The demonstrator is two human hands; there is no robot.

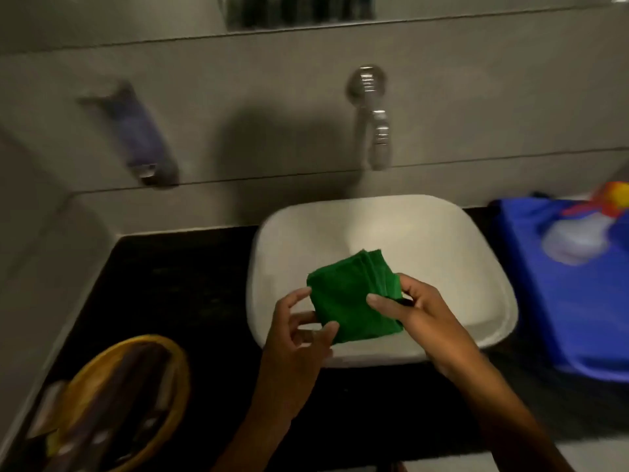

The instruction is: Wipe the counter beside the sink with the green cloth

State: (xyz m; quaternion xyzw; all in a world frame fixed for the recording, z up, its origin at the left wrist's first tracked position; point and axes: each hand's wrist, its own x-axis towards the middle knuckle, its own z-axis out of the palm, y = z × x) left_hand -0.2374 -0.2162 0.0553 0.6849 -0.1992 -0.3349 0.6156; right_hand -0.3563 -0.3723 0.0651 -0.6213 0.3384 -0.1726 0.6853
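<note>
A folded green cloth (354, 294) is held in the air over the front of the white sink (483, 267). My right hand (418, 315) pinches its right edge between thumb and fingers. My left hand (299, 332) holds the cloth's lower left corner, fingers curled around it. The black counter (177, 287) lies to the left of the sink and runs along its front edge.
A yellow-rimmed basket (112, 403) with toiletries stands at the counter's front left. A blue cloth (571, 301) with a spray bottle (589, 229) on it lies right of the sink. A chrome tap (374, 124) and a purple dispenser (139, 137) project from the wall.
</note>
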